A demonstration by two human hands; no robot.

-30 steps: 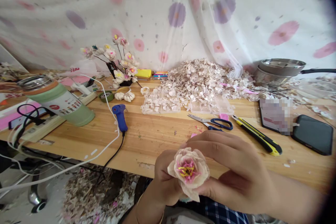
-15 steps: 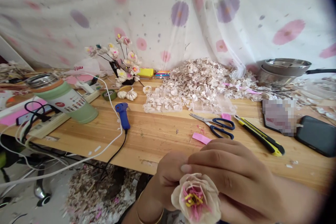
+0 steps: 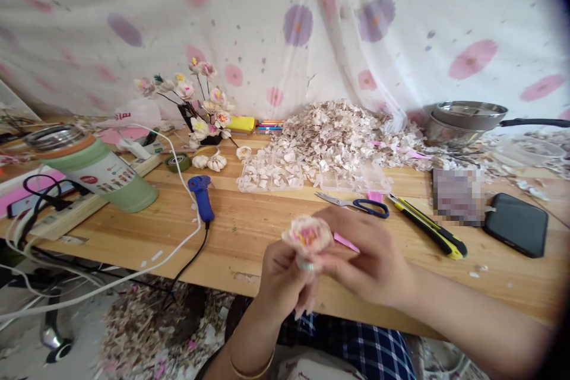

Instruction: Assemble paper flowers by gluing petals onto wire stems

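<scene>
Above the table's front edge I hold a handmade flower with cream petals and a pink and yellow centre, facing up and toward me. My left hand is closed around its base from below. From the right, my right hand pinches at the petals' edge and underside; its fingertips are partly blurred. The stem, if there is one, is hidden by my fingers. Just beyond my right hand lie blue-handled scissors, partly covered by it, and a pink paper strip.
A blue glue gun with its cord lies left of my hands, near a green tumbler. Behind are a petal pile, a clear divided box and a vase of flowers. A cutter and phone lie right.
The flower has moved up and away from me, tilting more upward. Both hands have shifted with it, and my right hand has drawn back from covering my left. The view has moved slightly.
</scene>
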